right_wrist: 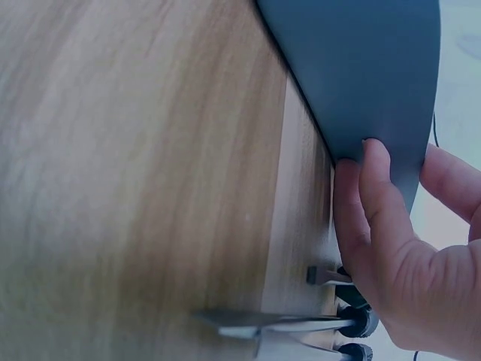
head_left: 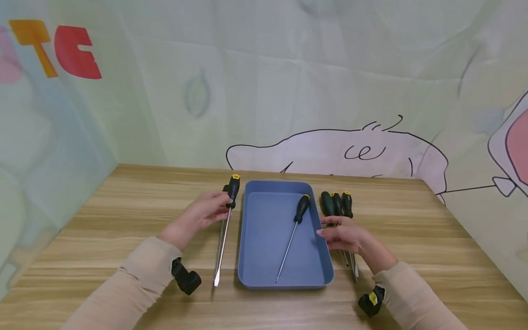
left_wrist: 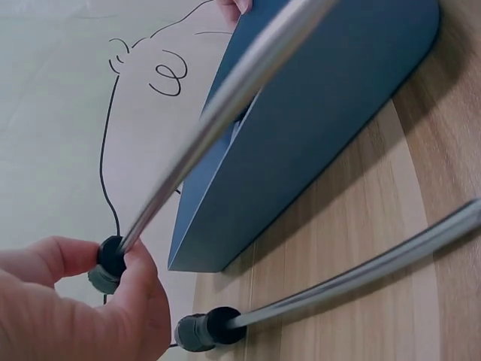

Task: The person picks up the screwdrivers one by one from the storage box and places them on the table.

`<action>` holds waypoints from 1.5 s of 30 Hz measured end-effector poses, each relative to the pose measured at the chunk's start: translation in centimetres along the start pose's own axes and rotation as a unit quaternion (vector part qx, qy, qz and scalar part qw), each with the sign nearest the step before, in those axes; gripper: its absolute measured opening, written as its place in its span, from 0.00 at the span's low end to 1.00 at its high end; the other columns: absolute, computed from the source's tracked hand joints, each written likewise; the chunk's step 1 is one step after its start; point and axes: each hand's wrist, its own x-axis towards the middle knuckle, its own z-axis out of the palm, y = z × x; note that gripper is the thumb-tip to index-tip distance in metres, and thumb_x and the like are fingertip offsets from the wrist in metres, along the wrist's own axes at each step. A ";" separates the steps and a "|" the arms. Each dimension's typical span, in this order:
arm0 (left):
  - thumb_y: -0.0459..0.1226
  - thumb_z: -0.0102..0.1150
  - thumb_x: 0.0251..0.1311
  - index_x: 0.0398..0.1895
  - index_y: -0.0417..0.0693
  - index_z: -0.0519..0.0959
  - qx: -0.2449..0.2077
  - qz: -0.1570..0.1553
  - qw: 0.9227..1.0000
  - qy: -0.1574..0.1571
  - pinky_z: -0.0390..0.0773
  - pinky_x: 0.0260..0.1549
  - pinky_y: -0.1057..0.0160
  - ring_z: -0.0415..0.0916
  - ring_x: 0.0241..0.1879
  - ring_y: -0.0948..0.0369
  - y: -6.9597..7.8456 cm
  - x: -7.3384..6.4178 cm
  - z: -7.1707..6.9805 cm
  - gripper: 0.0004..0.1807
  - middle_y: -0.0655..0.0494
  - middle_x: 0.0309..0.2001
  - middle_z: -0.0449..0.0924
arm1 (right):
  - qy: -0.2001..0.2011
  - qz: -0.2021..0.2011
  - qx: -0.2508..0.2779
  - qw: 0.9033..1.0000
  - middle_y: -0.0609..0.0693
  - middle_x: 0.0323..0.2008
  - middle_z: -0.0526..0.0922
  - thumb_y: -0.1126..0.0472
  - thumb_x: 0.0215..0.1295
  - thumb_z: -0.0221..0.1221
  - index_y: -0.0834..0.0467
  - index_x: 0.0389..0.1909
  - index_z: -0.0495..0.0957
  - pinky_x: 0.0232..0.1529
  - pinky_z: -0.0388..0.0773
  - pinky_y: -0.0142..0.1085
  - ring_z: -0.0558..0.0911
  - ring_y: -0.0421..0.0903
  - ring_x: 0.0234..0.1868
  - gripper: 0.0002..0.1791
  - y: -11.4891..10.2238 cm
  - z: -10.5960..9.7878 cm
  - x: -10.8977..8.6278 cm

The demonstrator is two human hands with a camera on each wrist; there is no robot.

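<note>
My left hand (head_left: 210, 208) pinches the black handle of a flat-tip screwdriver (head_left: 224, 240), whose shaft slants down toward me, left of a blue tray (head_left: 260, 233). Under it, a second screwdriver (left_wrist: 210, 328) lies on the table, partly covered in the head view. At the tray's right side my right hand (head_left: 344, 233) holds the wall. Two fingertips (right_wrist: 374, 154) press its outer face, and another digit reaches the rim. Inside the tray rests one screwdriver (head_left: 302, 208) with a black and yellow handle, its thin shaft pointing toward me.
Right of the tray, several dark-handled screwdrivers (head_left: 337, 204) lie side by side on the wooden table (head_left: 136, 206), partly hidden by my right hand. A printed cloth backdrop (head_left: 264, 91) rises behind the table's far edge. Each sleeve carries a black wrist camera (head_left: 185, 277).
</note>
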 end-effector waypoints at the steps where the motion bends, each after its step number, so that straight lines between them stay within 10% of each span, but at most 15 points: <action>1: 0.26 0.42 0.57 0.65 0.25 0.53 0.000 0.000 1.000 0.002 0.78 0.36 0.69 0.73 0.27 0.62 0.0 0.0 -0.1 0.30 0.42 0.40 0.66 | -0.001 0.000 0.000 1.000 0.54 0.37 0.76 0.70 0.63 0.53 0.74 0.66 0.48 0.35 0.79 0.36 0.78 0.41 0.31 0.34 0.0 0.0 0.0; 18: 0.26 0.42 0.60 0.67 0.26 0.51 0.020 -0.001 1.000 0.017 0.78 0.36 0.70 0.76 0.35 0.59 0.1 -0.3 -1.9 0.31 0.25 0.60 0.58 | 0.004 0.004 -0.001 1.000 0.55 0.39 0.75 0.70 0.62 0.53 0.73 0.66 0.49 0.37 0.79 0.37 0.78 0.42 0.32 0.34 -0.2 0.1 0.0; 37: 0.25 0.45 0.61 0.67 0.27 0.51 0.009 0.000 0.998 0.055 0.78 0.40 0.68 0.74 0.31 0.65 -1.2 0.8 -4.1 0.30 0.38 0.50 0.67 | 0.012 0.009 0.000 1.000 0.56 0.39 0.75 0.70 0.62 0.54 0.72 0.66 0.50 0.37 0.79 0.38 0.78 0.43 0.33 0.34 -0.2 0.1 0.2; 45: 0.25 0.45 0.62 0.67 0.28 0.53 0.035 -0.001 0.996 0.078 0.78 0.37 0.69 0.73 0.32 0.65 -1.6 1.2 -4.4 0.29 0.29 0.60 0.60 | 0.010 0.008 0.002 1.000 0.55 0.38 0.76 0.70 0.62 0.54 0.73 0.66 0.49 0.37 0.79 0.38 0.78 0.43 0.33 0.35 0.0 0.1 0.1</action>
